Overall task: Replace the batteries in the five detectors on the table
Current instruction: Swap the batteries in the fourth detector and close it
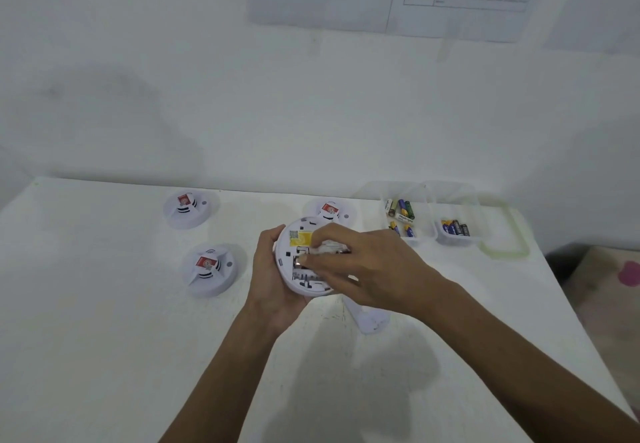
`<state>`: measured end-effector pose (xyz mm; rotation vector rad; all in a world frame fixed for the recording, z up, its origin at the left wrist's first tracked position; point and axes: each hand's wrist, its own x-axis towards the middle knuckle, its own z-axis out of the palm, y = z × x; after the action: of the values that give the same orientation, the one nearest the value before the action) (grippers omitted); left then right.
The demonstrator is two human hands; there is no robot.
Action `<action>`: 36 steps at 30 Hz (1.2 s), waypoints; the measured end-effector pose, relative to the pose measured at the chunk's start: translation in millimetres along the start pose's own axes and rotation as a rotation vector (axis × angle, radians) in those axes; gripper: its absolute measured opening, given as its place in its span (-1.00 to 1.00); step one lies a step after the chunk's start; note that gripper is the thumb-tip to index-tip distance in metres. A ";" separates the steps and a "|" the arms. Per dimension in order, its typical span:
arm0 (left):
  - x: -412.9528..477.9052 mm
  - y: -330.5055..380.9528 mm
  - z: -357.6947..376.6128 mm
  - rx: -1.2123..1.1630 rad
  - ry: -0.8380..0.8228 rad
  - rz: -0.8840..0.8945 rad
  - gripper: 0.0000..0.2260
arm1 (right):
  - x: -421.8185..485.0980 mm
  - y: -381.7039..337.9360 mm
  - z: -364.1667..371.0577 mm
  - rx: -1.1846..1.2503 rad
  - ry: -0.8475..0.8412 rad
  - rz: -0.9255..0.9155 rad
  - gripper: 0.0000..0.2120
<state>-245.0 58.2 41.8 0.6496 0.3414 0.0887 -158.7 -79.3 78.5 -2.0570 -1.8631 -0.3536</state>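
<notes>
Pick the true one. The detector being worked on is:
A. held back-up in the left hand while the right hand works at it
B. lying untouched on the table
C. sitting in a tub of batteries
A: the left hand cradles the detector with its yellow-labelled back up, and the right hand pinches a white piece at that back.

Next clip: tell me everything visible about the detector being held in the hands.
The held detector is a round white disc, plastic by its look, tilted with its back toward the camera. A yellow label with a small square code sits near its top; below is a recessed bay with dark slots. The left hand cups its left edge and underside; the right hand reaches over it, fingertips at the bay, whose contents are too blurred to tell.
</notes>
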 end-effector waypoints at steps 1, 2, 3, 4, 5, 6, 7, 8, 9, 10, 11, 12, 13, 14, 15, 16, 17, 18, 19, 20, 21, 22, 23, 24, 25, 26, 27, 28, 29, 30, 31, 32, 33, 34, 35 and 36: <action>-0.1 0.5 0.0 0.001 0.005 0.004 -0.55 | 0.2 -0.4 -0.4 0.009 -0.002 0.010 -0.81; 0.4 1.0 0.7 -0.004 0.006 0.003 -0.53 | 0.8 -1.3 -1.1 0.020 -0.003 0.025 -0.80; 1.0 1.5 1.3 -0.017 0.006 0.000 -0.50 | 1.9 -2.8 -1.7 0.034 -0.002 0.044 -0.79; 1.6 2.3 2.2 -0.029 0.008 -0.001 -0.49 | 3.2 -5.4 -2.4 0.050 0.000 0.069 -0.78; 2.0 3.3 2.9 -0.037 0.010 -0.001 -0.48 | 4.5 -8.6 -2.9 0.069 0.003 0.096 -0.76; 2.4 3.9 4.2 -0.039 0.010 -0.001 -0.48 | 5.6 -12.4 -3.3 0.095 0.012 0.125 -0.73; 2.9 4.4 5.4 -0.040 0.005 -0.003 -0.48 | 6.7 -16.3 -4.0 0.137 0.022 0.161 -0.69; 3.1 4.6 6.7 -0.042 -0.004 -0.003 -0.47 | 7.6 -20.4 -4.4 0.196 0.033 0.206 -0.66; 3.4 4.4 7.0 -0.046 -0.010 0.001 -0.46 | 8.3 -24.6 -4.8 0.274 0.046 0.266 -0.65; 3.9 4.2 6.6 -0.052 -0.008 0.010 -0.45 | 9.1 -28.2 -4.6 0.362 0.068 0.334 -0.69; 4.6 4.1 5.9 -0.060 -0.001 0.021 -0.46 | 9.5 -31.4 -3.3 0.450 0.099 0.396 -0.74; 4.9 4.1 5.7 -0.071 0.001 0.030 -0.47 | 9.9 -33.9 -1.5 0.521 0.135 0.442 -0.78; 5.3 4.3 5.2 -0.083 0.001 0.036 -0.49 | 10.3 -35.8 0.5 0.563 0.172 0.469 -0.80; 5.7 4.3 4.2 -0.092 0.001 0.038 -0.49 | 10.3 -37.2 3.0 0.585 0.202 0.483 -0.80; 5.9 4.8 3.3 -0.096 0.001 0.038 -0.49 | 10.1 -38.4 5.8 0.595 0.227 0.491 -0.79; 6.1 5.6 2.9 -0.100 0.002 0.038 -0.49 | 9.3 -39.3 8.9 0.588 0.258 0.491 -0.78; 6.4 6.6 2.2 -0.107 0.003 0.041 -0.49 | 8.5 -39.7 11.9 0.564 0.301 0.483 -0.79; 7.0 7.4 1.1 -0.115 0.005 0.047 -0.50 | 7.8 -40.1 14.8 0.530 0.353 0.472 -0.80; 7.6 8.4 0.1 -0.120 0.012 0.058 -0.50 | 7.3 -40.7 17.2 0.503 0.404 0.465 -0.82; 8.4 9.2 -0.4 -0.122 0.018 0.070 -0.49 | 7.2 -41.7 19.2 0.488 0.447 0.467 -0.83; 8.7 9.8 -0.7 -0.126 0.019 0.079 -0.49 | 7.2 -43.0 20.7 0.493 0.480 0.475 -0.82; 9.1 10.0 -0.6 -0.131 0.013 0.083 -0.49 | 7.6 -43.8 22.6 0.497 0.507 0.488 -0.82; 9.2 10.7 -0.3 -0.132 0.009 0.089 -0.49 | 8.2 -44.7 24.2 0.492 0.532 0.505 -0.82; 9.5 11.1 -0.2 -0.131 0.006 0.095 -0.50 | 8.7 -45.4 26.1 0.476 0.558 0.534 -0.82; 9.8 11.5 -0.2 -0.135 -0.001 0.100 -0.52 | 9.2 -46.4 27.4 0.462 0.583 0.570 -0.80; 10.6 11.8 -0.7 -0.142 -0.009 0.105 -0.55 | 9.7 -47.2 28.9 0.458 0.606 0.609 -0.79; 11.5 11.9 -1.9 -0.143 -0.016 0.110 -0.57 | 10.2 -48.3 30.3 0.471 0.620 0.644 -0.79; 12.2 11.8 -3.3 -0.137 -0.019 0.118 -0.58 | 10.5 -49.8 32.2 0.493 0.630 0.671 -0.79; 12.4 11.8 -3.7 -0.129 -0.019 0.127 -0.59 | 10.6 -51.7 33.8 0.515 0.638 0.691 -0.80; 13.1 11.3 -4.1 -0.121 -0.021 0.137 -0.59 | 10.9 -53.7 35.3 0.525 0.649 0.710 -0.80; 13.4 10.9 -4.0 -0.119 -0.029 0.145 -0.59 | 11.6 -55.6 36.0 0.525 0.662 0.725 -0.80; 13.8 10.7 -3.7 -0.122 -0.030 0.151 -0.59 | 12.3 -56.8 37.0 0.514 0.676 0.738 -0.78; 14.0 10.9 -3.5 -0.126 -0.026 0.158 -0.60 | 12.9 -58.1 37.7 0.498 0.688 0.750 -0.76; 15.1 11.0 -4.7 -0.127 -0.013 0.162 -0.60 | 13.7 -59.4 38.9 0.484 0.698 0.762 -0.74; 16.1 11.2 -5.6 -0.125 0.003 0.163 -0.61 | 14.2 -60.6 40.5 0.473 0.704 0.773 -0.73; 17.3 11.2 -6.4 -0.121 0.023 0.165 -0.59 | 14.7 -61.6 42.9 0.458 0.707 0.784 -0.74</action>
<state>-230.6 74.0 38.9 0.5561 0.3015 0.2726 -220.2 -43.4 50.6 -1.8158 -0.5918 -0.3312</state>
